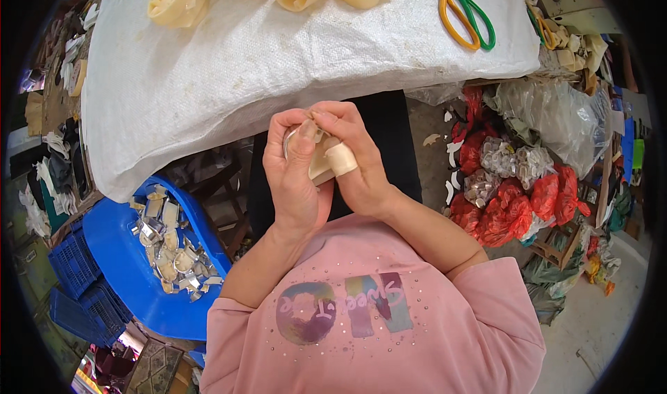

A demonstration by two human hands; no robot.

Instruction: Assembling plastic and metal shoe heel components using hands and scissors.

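So in the head view, both bare hands are up in front of the chest, working on one small cream piece [322, 169], which sits between the palms just past the near edge of a white woven sheet [278, 64]. The left hand [292, 168] has its thumb laid along the piece with the other fingers curled round its outer side, so basically it's pinching it. The right hand [363, 154] is bent in from the other side, its fingertips bunched close to the left ones at the top; can't tell exactly what those tips are pinching, they overlap too much. There's a cream band [342, 159] by the right hand too, no idea if it's part of the piece or a finger wrap. Up on the sheet there's a row of cream parts [177, 5] and some scissors [464, 20] with orange and green handles. Down left is a blue tub [114, 255] with cream and silvery bits [170, 251] inside, and over right, red plastic bags [504, 213].
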